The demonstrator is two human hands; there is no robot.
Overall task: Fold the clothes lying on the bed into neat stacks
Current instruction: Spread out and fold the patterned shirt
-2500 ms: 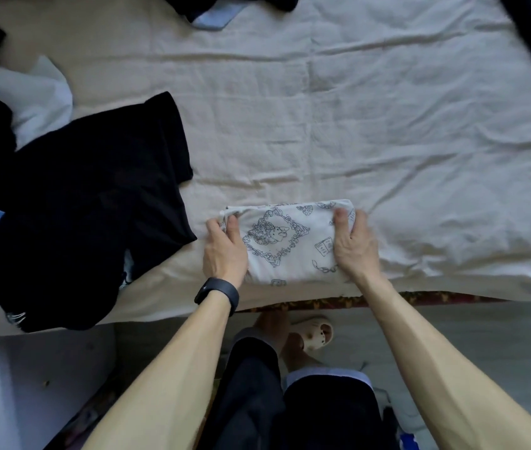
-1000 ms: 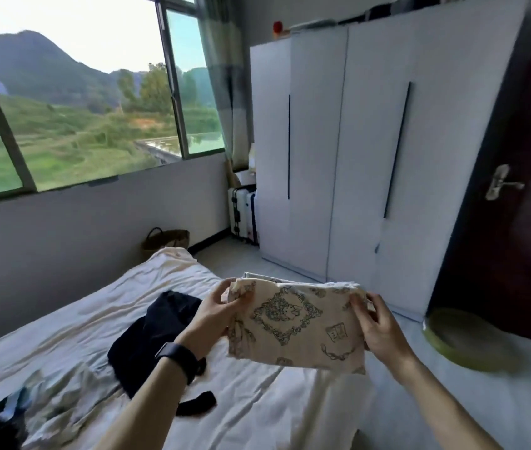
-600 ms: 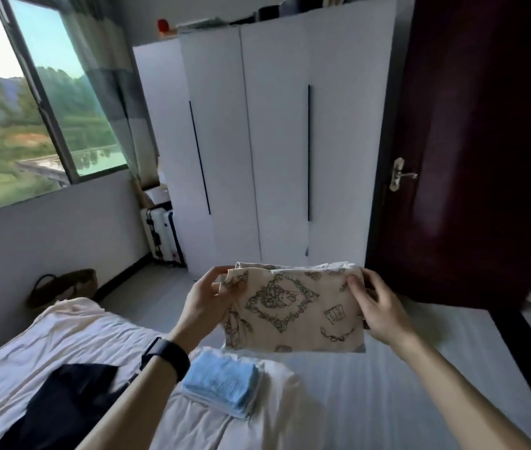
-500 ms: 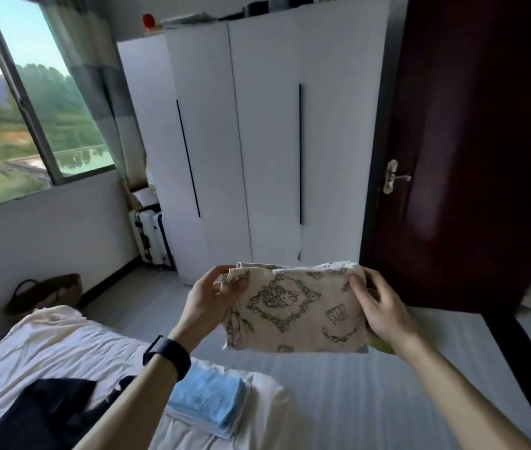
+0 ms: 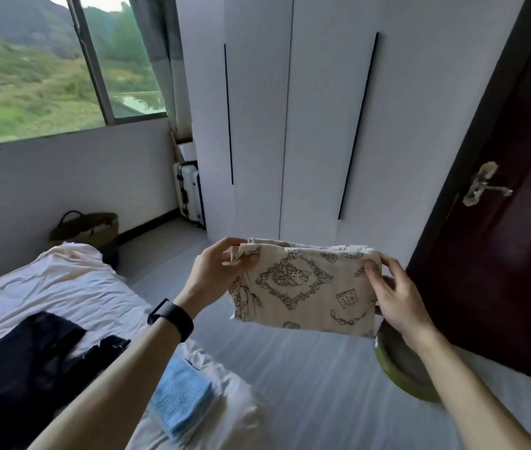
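Two hands hold one folded piece clear of the bed [image 5: 63, 287]: we have the cream printed garment [image 5: 303, 287] up in front of us, over the floor between the mattress and the white wardrobe [image 5: 290, 125]. Our left hand [image 5: 217, 271] pinches its upper left corner, thumb on the near face and fingers curled behind the layers. Our right hand [image 5: 394, 297] grips the right edge in much the same way, thumb across the front and fingers tucked behind. Both arms reach forward with elbows partly bent, and the left wrist carries a black watch [image 5: 171, 318]. The garment hangs as a flat rectangle, with several layers showing along its top edge and its lower edge sagging a little.

We judge the folding of this piece done, and the step in hand to be carrying it to a stack. A folded blue garment [image 5: 181, 397] lies on the near corner of the bed, below our left forearm, and looks the likely place for it. As we read it, the next move calls for swinging both hands down and to the left together, layers level so none slips out. The piece then goes down square on or beside the blue one, and only then do we let go. A black garment [image 5: 24, 362] sprawls unfolded on the sheet further left, so more folding remains. A green basin [image 5: 397, 368] sits on the floor under our right wrist, by the dark door [image 5: 517, 222].
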